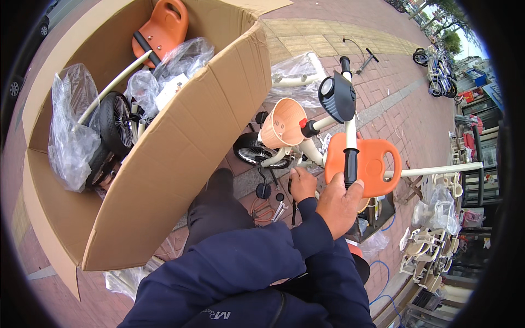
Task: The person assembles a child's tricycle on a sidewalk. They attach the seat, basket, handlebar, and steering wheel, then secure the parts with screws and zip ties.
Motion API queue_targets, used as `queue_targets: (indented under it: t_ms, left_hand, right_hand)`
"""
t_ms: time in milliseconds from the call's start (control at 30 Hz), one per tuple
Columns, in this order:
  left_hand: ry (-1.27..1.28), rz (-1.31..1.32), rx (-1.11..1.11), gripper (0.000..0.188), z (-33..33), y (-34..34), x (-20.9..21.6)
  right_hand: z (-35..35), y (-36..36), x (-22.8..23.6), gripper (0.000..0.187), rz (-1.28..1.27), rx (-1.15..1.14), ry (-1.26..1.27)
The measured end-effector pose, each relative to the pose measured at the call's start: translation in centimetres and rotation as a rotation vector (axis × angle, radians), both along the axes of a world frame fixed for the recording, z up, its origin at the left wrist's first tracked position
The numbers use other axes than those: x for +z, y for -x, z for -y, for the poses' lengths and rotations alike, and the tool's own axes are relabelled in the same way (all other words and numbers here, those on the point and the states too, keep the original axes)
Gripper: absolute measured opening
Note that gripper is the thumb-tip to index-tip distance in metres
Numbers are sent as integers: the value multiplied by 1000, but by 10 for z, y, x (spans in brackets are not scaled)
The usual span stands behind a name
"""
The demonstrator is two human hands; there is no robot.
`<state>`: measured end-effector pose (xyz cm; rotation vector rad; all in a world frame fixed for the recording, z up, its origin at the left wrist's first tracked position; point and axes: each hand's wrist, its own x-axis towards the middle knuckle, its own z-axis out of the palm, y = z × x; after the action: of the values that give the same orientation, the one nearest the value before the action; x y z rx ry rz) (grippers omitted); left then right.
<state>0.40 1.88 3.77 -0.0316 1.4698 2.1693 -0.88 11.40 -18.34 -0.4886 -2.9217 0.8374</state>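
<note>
A child's bike with a cream frame stands in front of me. My left hand (342, 203) crosses over my right arm and is closed around the near black handlebar grip (350, 168). My right hand (302, 185) is closed low by the cream frame (311, 152); what its fingers hold is hidden. A peach basket (284, 123) hangs at the front above a black-tired wheel (252, 154). A dark round-faced unit (337, 97) sits on the handlebar near its far grip (345, 64). Partly behind the near grip is an orange seat (377, 164) with a hand hole.
At left, an open cardboard box (180, 158) holds another orange seat (164, 30), wheels and plastic wrap. Wrenches (280, 210) and orange-handled pliers (261, 210) lie on the brick paving. A hand pump (367, 61) lies beyond; cream parts (429, 249) are piled at right.
</note>
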Motion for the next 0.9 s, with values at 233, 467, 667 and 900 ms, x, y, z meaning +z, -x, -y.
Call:
queue_targets:
  t_ms: [233,467,667,900]
  left_hand:
    - [-9,52,-5,37,3,1,8]
    - [-26,113,19,29,1,-2,11]
    - [-79,138,-37,38,0,5,8]
    - [-173,68,93,39,-12,40,7]
  right_hand:
    - [16,19,15,26,-63,-26,-39]
    - [21,23,10,25,-112,-17,-24]
    - [26,26,9,24,-72,-26,-50]
    - [28,50,-5,30,-26,-52,91]
